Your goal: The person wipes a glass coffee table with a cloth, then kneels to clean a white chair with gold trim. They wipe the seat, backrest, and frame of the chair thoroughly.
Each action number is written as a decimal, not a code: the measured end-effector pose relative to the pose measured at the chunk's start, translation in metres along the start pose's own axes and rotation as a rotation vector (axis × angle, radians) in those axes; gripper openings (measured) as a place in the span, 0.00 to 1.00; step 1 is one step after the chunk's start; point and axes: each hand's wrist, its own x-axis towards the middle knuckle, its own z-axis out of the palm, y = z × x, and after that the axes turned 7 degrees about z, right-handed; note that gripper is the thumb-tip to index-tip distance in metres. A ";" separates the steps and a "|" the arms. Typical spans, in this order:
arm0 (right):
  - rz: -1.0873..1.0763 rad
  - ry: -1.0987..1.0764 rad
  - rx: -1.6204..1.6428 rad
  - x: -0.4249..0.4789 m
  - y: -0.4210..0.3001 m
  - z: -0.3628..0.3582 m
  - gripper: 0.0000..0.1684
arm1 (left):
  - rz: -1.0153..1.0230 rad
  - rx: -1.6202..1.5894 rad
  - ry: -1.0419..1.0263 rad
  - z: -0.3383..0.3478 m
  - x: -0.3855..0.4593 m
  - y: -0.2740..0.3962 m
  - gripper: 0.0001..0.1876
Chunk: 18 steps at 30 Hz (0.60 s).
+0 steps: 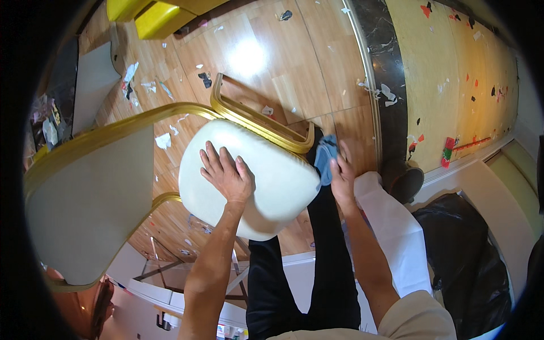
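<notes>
A chair with a cream padded seat (272,170) and gold frame stands before me. My left hand (228,173) rests flat on the seat, its fingers spread and nothing in it. Off the seat's right corner, my right hand (343,172) grips a blue cloth (326,159); the fingers are slightly blurred. The chair's padded backrest (89,204) rises at the left, rimmed by a gold frame (140,120). Along the far side of the seat runs a looped gold rail (263,121). Part of the chair's lower structure is hidden beneath the seat.
Scraps of paper (163,141) litter the wood-look floor (272,51). A dark marble strip (384,63) borders a yellowish surface (450,85) at the right. White fabric (395,233) and a black plastic sheet (463,250) lie to my right. Yellow furniture (157,19) stands at the far left.
</notes>
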 end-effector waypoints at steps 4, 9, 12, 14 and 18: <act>0.382 -0.408 -0.220 0.029 -0.102 0.058 0.22 | -0.016 -0.242 -0.023 -0.008 0.009 -0.009 0.26; -0.176 -0.250 -0.552 0.049 -0.154 0.151 0.29 | -0.073 0.011 -0.088 0.013 0.004 0.010 0.30; -0.150 -0.476 -0.518 0.082 -0.207 0.197 0.30 | -0.053 0.045 -0.076 0.018 0.006 0.007 0.35; -0.249 -0.331 -0.644 0.088 -0.216 0.224 0.30 | -0.077 0.036 -0.090 0.024 0.008 0.004 0.36; -0.259 -0.201 -0.344 0.070 -0.171 0.199 0.27 | -0.067 0.059 -0.069 0.021 0.008 0.008 0.32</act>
